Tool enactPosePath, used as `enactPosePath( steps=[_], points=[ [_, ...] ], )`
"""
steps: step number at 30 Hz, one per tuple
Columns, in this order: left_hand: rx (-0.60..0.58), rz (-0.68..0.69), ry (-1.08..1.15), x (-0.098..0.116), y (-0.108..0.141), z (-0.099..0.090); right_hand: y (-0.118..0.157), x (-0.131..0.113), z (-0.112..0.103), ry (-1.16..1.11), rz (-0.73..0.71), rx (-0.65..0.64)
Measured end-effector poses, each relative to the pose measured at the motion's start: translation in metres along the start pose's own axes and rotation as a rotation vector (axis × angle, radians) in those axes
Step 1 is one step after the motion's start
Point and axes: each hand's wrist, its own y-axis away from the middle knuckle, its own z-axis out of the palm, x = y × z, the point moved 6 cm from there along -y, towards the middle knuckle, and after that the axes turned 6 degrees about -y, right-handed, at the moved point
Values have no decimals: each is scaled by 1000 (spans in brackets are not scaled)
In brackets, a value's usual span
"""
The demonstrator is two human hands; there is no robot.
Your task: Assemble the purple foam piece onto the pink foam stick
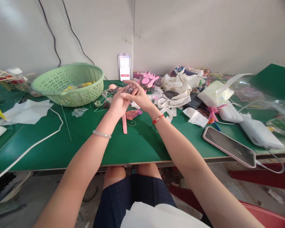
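A black-screened phone in a pink case [229,146] is lying at lower right on the green worktop [142,145], and a flat pink strip [124,124] is lying just below the hands. The left hand [117,104] and right hand [138,96] are closing together, grasping a small dark grey rounded piece [129,90] between them. Farther off, a perforated pale green plastic basket [68,85] is sitting upper left, and crumpled white ribbon labels [178,90] are heaping against the white wall [180,31].
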Motion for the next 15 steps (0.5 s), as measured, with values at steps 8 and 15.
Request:
enactPosePath(
  steps=[8, 15],
  points=[
    [-51, 21, -30, -1, 12, 4, -3, 6, -9, 65, 62, 193],
    [-1, 13, -16, 0, 14, 2, -3, 4, -9, 299, -2, 157]
  ],
)
